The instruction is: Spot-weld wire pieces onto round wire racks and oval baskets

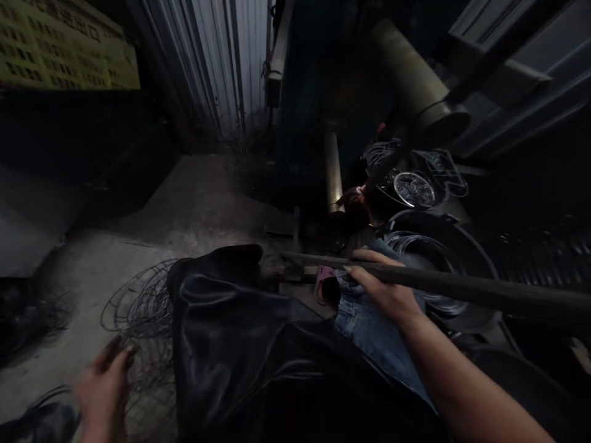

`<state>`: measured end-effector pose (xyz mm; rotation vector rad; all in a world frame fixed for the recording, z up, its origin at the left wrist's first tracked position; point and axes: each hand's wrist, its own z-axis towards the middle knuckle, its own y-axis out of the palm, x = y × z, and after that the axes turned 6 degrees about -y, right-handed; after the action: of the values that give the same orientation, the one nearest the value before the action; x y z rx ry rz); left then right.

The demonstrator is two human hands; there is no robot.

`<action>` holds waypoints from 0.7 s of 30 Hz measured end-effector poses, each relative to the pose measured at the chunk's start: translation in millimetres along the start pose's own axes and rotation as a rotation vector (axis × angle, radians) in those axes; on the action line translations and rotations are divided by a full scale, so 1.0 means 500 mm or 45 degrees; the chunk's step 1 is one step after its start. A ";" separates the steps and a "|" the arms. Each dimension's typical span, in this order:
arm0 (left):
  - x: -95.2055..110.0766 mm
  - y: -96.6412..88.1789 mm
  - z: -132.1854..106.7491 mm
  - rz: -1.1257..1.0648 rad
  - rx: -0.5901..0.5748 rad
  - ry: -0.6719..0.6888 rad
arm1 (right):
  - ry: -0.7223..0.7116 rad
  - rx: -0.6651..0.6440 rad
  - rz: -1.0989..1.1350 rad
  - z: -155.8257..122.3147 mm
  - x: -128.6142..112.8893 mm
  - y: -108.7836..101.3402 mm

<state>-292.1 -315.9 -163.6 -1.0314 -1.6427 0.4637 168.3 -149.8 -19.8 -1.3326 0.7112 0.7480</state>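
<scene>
My left hand point(104, 384) is low at the left, blurred, above the floor beside a loose coil of wire point(143, 301). Its fingers look loosely curled and slightly apart, the tips dark, with nothing visible in them. My right hand point(392, 295) is at a long dark bar point(462, 286) that runs in from the right edge. Its fingers show above the bar and its thumb below, so it appears closed around it. Under that hand is a knee in blue jeans point(369, 332). A shiny black apron point(231, 320) covers my lap.
A dark machine with a thick metal roller point(415, 80) and a thinner cylinder point(333, 172) stands ahead. At right, a round tub point(480, 252) holds coiled wire, with a bowl of shiny pieces point(414, 189) behind. A yellow crate point(69, 49) sits at upper left.
</scene>
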 end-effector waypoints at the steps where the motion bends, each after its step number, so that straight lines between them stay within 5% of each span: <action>1: 0.049 0.004 -0.002 -0.116 -0.018 0.036 | 0.006 0.044 0.016 -0.010 0.005 -0.012; 5: 0.289 0.069 -0.044 -0.683 -0.073 0.465 | 0.027 0.130 0.069 -0.033 0.022 -0.004; 8: 0.450 0.159 -0.124 -0.820 -0.368 0.743 | 0.011 0.082 0.108 -0.037 0.036 0.043; 10: 0.512 0.223 -0.187 -0.712 -0.604 0.879 | 0.001 0.031 0.149 -0.039 0.047 0.073; 12: 0.529 0.288 -0.239 -0.428 -0.882 0.837 | -0.007 0.089 0.155 -0.040 0.054 0.090; 16: 0.466 0.407 -0.284 -0.259 -1.083 0.674 | -0.090 0.217 0.120 -0.036 0.046 0.091; 21: 0.417 0.481 -0.286 -0.332 -1.266 0.346 | -0.251 0.262 0.010 0.003 0.021 0.133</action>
<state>-73.7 -43.9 -173.0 -1.4609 -1.7215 -0.7253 120.5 -142.2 -66.5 -1.0545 0.6182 0.7783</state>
